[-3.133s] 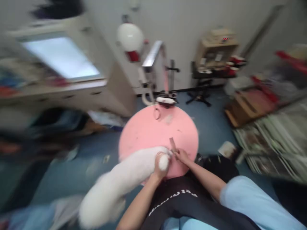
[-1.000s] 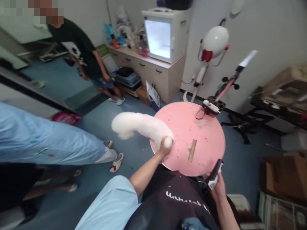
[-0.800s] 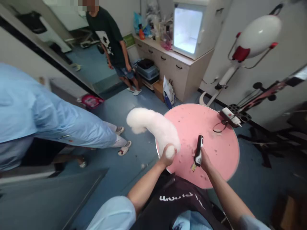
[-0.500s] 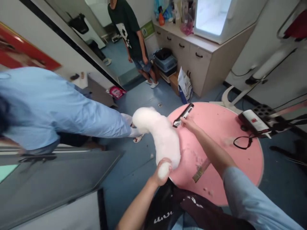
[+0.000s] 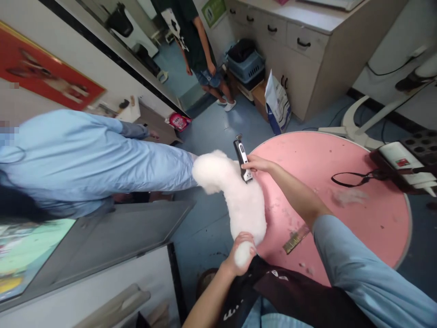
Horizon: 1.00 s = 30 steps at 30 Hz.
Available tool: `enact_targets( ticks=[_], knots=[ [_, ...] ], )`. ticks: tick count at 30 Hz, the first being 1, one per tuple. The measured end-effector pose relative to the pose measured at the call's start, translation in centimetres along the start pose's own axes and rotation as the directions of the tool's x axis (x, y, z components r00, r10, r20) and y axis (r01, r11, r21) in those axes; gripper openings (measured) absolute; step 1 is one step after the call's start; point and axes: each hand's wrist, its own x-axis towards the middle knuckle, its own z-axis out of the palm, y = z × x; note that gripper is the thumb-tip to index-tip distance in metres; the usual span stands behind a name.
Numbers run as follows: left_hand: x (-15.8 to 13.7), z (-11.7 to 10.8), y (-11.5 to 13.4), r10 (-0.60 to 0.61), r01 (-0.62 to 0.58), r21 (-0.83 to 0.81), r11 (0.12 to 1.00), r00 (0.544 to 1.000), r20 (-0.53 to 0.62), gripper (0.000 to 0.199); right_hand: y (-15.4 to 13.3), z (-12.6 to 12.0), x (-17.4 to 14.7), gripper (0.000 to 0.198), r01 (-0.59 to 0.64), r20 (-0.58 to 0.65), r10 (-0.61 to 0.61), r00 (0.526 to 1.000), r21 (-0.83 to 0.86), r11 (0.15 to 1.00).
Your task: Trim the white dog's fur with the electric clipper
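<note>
My left hand (image 5: 239, 255) is wrapped around the rounded white tail end of the fluffy white dog (image 5: 239, 200), pinning it at the near edge of the pink round grooming table (image 5: 341, 155), which looks to me like a way of keeping the animal from shifting. My right hand (image 5: 254, 165) is closed on an electric clipper (image 5: 242, 158), its blade end pointing away from me and the body laid against the fur high on the dog's back, near the neck. The dog stands along the table's left rim, its head hanging past the edge, so I cannot see its face or legs. A comb (image 5: 296, 239) lies flat on the table just right of the dog, within easy reach. Farther off, a black loop of cord (image 5: 351, 177) runs toward a white unit (image 5: 403, 159) at the table's far rim. A person in light blue (image 5: 85, 155) leans in from the left, hands hidden; another person (image 5: 201, 50) stands by the cabinets (image 5: 300, 45), cut off above the chest.
</note>
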Motion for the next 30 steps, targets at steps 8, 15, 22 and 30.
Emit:
enact_targets(
  ticks=[8,15,22,30],
  knots=[
    [0.0,0.5,-0.2,0.068,-0.073,-0.098,0.993,0.996,-0.054,0.046,2.0,0.1,-4.1,0.026,0.025,-0.182,-0.018,0.983,0.04,0.999],
    [-0.3,0.8,0.4,0.071,-0.073,-0.083,0.994,0.997,-0.02,0.047,5.3,-1.1,-6.6,0.034,0.063,-0.351,0.017,0.936,0.216,0.974],
    [-0.9,0.8,1.5,0.094,-0.096,-0.047,0.994,0.995,-0.032,0.044,5.4,-0.2,-1.9,0.034,-0.099,-0.201,0.18,0.963,0.355,0.93],
    [-1.6,1.1,0.1,0.214,-0.219,-0.028,0.975,0.968,-0.128,0.046,10.1,3.2,-10.4,0.042,0.007,-0.345,0.177,0.922,0.471,0.882]
  ],
)
